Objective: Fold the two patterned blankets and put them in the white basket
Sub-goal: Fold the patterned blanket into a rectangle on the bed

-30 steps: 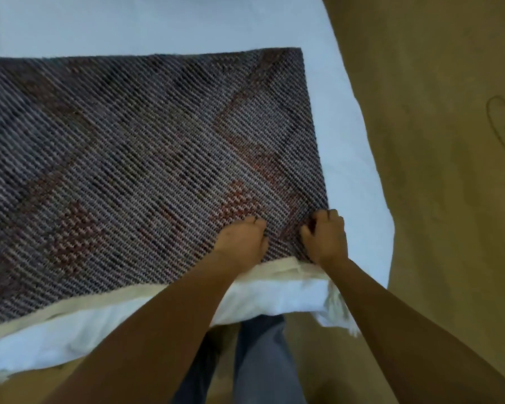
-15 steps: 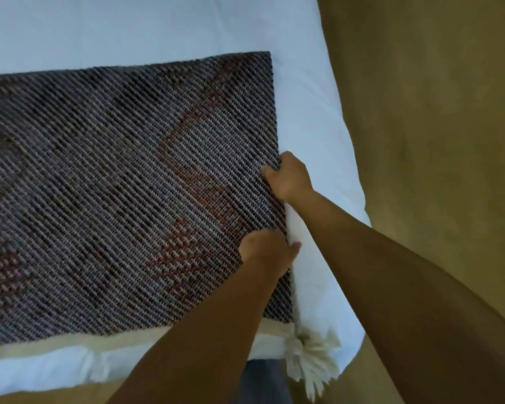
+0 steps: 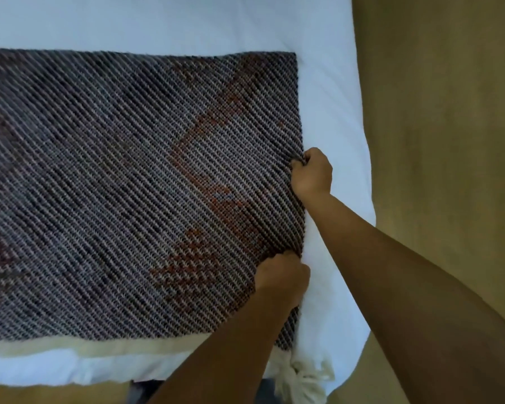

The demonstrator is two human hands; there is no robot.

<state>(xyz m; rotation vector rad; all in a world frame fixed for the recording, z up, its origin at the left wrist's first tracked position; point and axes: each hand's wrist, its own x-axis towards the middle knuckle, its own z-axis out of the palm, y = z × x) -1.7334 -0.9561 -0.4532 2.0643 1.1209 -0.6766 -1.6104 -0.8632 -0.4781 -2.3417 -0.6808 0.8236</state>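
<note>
A dark woven patterned blanket (image 3: 123, 193) with reddish diamond shapes lies flat on a white bed (image 3: 333, 112). It runs off the left side of the view. Its near edge carries a cream band and a cream tassel (image 3: 301, 380) at the near right corner. My right hand (image 3: 312, 173) pinches the blanket's right edge about halfway up. My left hand (image 3: 280, 278) grips the same edge closer to me, fingers curled into the fabric. Neither the second blanket nor the white basket appears in view.
The bed's right edge drops to a tan floor (image 3: 443, 141) that fills the right side. White sheet shows beyond the blanket's far edge and in a strip along its right side. Dark trousers show below the near bed edge.
Both hands left the near right corner and moved up along the blanket's right edge. The right hand went farther up; the left now grips just below it.
</note>
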